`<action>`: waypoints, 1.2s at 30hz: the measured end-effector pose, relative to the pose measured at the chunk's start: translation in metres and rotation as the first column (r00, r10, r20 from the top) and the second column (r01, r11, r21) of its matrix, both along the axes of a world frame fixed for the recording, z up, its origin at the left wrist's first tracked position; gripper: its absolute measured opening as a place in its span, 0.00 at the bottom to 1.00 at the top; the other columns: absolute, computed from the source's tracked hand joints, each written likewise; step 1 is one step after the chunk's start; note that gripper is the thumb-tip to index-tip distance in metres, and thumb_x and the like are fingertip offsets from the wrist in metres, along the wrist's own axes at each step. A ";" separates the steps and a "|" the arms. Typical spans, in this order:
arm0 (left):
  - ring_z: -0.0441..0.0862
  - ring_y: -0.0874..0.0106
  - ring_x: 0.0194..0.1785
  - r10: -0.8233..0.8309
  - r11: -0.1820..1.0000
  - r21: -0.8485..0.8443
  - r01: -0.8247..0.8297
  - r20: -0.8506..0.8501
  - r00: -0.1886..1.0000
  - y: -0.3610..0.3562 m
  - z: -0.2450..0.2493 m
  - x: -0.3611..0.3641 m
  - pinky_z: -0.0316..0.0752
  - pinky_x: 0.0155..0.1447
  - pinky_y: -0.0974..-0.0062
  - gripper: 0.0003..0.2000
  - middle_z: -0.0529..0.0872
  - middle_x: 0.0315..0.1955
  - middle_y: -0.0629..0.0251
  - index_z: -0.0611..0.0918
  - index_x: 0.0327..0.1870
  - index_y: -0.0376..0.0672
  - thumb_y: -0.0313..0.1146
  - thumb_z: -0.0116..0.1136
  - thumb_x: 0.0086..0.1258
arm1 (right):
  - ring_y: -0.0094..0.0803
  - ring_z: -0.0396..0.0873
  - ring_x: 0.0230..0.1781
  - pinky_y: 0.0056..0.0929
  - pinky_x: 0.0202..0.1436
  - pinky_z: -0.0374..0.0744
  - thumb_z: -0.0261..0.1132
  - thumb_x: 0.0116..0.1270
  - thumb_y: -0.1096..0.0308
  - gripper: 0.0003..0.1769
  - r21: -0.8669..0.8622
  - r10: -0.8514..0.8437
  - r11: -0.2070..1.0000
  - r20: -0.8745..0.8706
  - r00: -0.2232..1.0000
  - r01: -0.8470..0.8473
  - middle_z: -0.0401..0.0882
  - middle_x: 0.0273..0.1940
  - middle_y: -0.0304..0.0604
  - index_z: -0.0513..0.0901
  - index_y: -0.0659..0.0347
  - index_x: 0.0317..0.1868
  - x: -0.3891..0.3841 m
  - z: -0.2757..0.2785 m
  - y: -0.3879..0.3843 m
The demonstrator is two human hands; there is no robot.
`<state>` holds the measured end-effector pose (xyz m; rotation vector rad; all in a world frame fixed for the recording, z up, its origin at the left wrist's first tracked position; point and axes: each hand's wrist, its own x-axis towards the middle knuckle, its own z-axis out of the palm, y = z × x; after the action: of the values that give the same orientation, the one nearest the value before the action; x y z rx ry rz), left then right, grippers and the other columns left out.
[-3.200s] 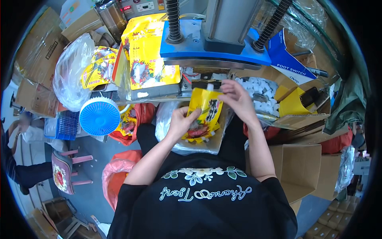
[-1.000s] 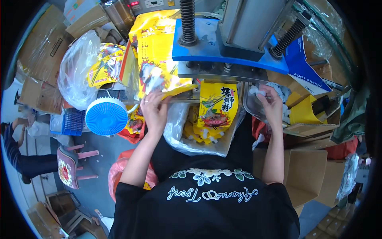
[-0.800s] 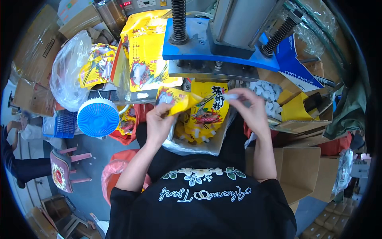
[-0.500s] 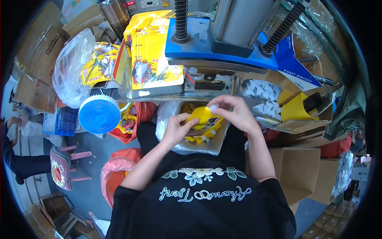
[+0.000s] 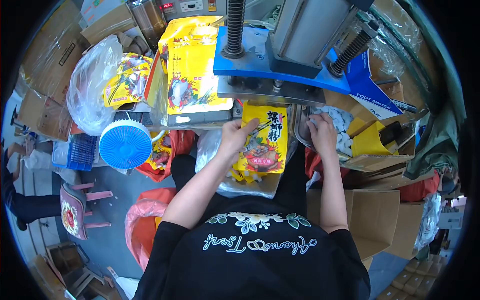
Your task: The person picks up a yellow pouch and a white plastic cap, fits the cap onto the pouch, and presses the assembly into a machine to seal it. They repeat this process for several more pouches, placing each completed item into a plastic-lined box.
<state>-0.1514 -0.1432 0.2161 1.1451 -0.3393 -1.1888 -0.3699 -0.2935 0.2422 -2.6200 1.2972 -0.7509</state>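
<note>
My left hand (image 5: 236, 137) grips the left edge of a printed yellow pouch (image 5: 264, 145), thumb on its front face. The pouch lies flat and face up, its top end just under the blue-topped press (image 5: 280, 70). Below its lower edge, more yellow pouches (image 5: 245, 177) sit in a plastic-lined cardboard box (image 5: 267, 188) on my lap. To the right, my right hand (image 5: 324, 135) reaches into the heap of small white plastic pieces (image 5: 343, 141), fingers bent and drawn together. Whatever its fingertips hold is too small to make out.
A stack of yellow pouches (image 5: 197, 65) lies left of the press. A blue fan (image 5: 125, 144) stands at the bench's left edge. An open carton (image 5: 372, 217) is at my right, a red-lined bin (image 5: 145, 220) at my left. Another person's leg (image 5: 37, 208) shows far left.
The pouch has gone from bunched over the lap box to flat beneath the press, front showing. My right hand has left the pouch and moved right to the white pieces.
</note>
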 end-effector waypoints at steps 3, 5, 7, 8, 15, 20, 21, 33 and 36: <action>0.87 0.66 0.43 0.044 0.999 -0.052 -0.013 0.641 0.766 0.011 0.020 0.040 0.80 0.48 0.69 0.18 0.89 0.41 0.55 0.83 0.51 0.31 0.37 0.66 0.68 | 0.50 0.82 0.41 0.41 0.47 0.78 0.66 0.67 0.65 0.11 0.124 -0.023 0.992 0.191 0.981 -0.001 0.83 0.42 0.51 0.85 0.63 0.44 0.000 -0.002 -0.001; 0.80 0.55 0.59 0.184 0.964 -0.170 -0.205 0.982 0.053 0.021 0.033 0.071 0.73 0.62 0.58 0.30 0.82 0.56 0.50 0.77 0.62 0.35 0.44 0.69 0.63 | 0.44 0.83 0.40 0.34 0.46 0.78 0.67 0.67 0.63 0.14 0.233 -0.019 0.970 0.339 0.940 -0.064 0.85 0.41 0.53 0.84 0.65 0.47 -0.010 -0.017 -0.015; 0.70 0.52 0.68 0.026 0.963 -0.071 -0.258 0.985 -0.173 0.038 -0.010 0.093 0.61 0.70 0.54 0.36 0.77 0.61 0.52 0.75 0.65 0.44 0.46 0.74 0.54 | 0.35 0.82 0.43 0.32 0.49 0.78 0.68 0.67 0.65 0.15 0.355 -0.018 0.922 0.433 0.901 -0.152 0.85 0.44 0.47 0.83 0.64 0.50 -0.015 -0.021 -0.019; 0.71 0.55 0.67 -0.008 0.970 -0.046 -0.238 0.975 -0.222 0.054 -0.008 0.086 0.60 0.70 0.53 0.31 0.78 0.60 0.56 0.78 0.60 0.47 0.43 0.74 0.53 | 0.31 0.81 0.48 0.30 0.52 0.78 0.68 0.67 0.67 0.15 0.286 0.048 0.937 0.465 0.884 -0.201 0.84 0.48 0.46 0.82 0.63 0.52 -0.019 -0.029 -0.024; 0.86 0.57 0.44 0.266 0.951 -0.182 -0.251 0.894 0.361 0.082 0.013 0.057 0.79 0.50 0.63 0.09 0.89 0.40 0.60 0.88 0.38 0.44 0.29 0.64 0.57 | 0.23 0.79 0.48 0.22 0.56 0.74 0.61 0.71 0.78 0.12 0.464 0.083 0.762 0.622 0.779 -0.451 0.82 0.49 0.42 0.79 0.66 0.54 0.008 0.029 0.021; 0.86 0.58 0.38 0.148 0.988 -0.106 -0.111 0.852 0.502 0.080 -0.006 0.013 0.78 0.46 0.64 0.09 0.89 0.34 0.58 0.88 0.38 0.41 0.32 0.66 0.57 | 0.23 0.78 0.49 0.21 0.55 0.74 0.62 0.68 0.80 0.11 0.554 0.259 0.594 0.555 0.790 -0.583 0.82 0.46 0.38 0.81 0.66 0.51 0.043 0.063 0.072; 0.86 0.60 0.38 0.097 0.995 -0.085 -0.047 0.846 0.524 0.082 -0.007 0.007 0.78 0.46 0.66 0.09 0.89 0.34 0.58 0.87 0.38 0.40 0.32 0.67 0.59 | 0.24 0.79 0.49 0.22 0.55 0.75 0.63 0.67 0.81 0.12 0.579 0.306 0.577 0.501 0.810 -0.576 0.83 0.46 0.38 0.81 0.66 0.50 0.047 0.061 0.073; 0.80 0.81 0.35 -0.069 0.993 -0.037 0.110 0.577 0.814 0.076 -0.008 -0.010 0.73 0.38 0.83 0.08 0.87 0.34 0.66 0.87 0.40 0.33 0.29 0.65 0.68 | 0.18 0.80 0.39 0.19 0.45 0.77 0.68 0.65 0.73 0.08 0.566 0.202 0.597 0.579 0.790 -0.568 0.85 0.40 0.36 0.84 0.64 0.44 0.030 0.042 0.061; 0.79 0.83 0.35 -0.122 0.978 -0.086 0.190 0.503 0.856 0.071 -0.016 -0.016 0.73 0.38 0.83 0.08 0.86 0.33 0.67 0.87 0.40 0.33 0.30 0.65 0.69 | 0.18 0.79 0.40 0.19 0.46 0.77 0.68 0.66 0.73 0.10 0.644 0.147 0.439 0.637 0.757 -0.627 0.84 0.38 0.34 0.83 0.65 0.46 0.032 0.036 0.065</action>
<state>-0.1672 -0.0724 0.2001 1.3163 -0.9089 -0.9773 -0.3377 -0.2280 0.2782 -1.6310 0.5547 -0.4660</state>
